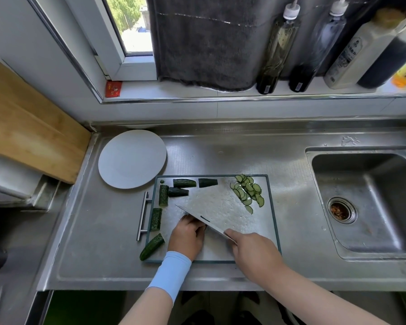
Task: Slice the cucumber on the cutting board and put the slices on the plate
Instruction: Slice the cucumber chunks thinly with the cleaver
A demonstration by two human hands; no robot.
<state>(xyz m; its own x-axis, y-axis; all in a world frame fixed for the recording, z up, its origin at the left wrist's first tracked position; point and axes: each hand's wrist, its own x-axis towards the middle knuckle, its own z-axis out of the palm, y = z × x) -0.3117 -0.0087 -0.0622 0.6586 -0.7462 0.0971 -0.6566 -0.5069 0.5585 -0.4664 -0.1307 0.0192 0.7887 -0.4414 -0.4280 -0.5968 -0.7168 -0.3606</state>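
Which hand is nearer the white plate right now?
Left. The left hand is on the cutting board, near-side and right of the plate; the right hand, holding the knife, is farther right.

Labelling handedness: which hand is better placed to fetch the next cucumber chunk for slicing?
Left. The left hand sits beside the unsliced chunks along the left of the cutting board; the right hand grips the cleaver.
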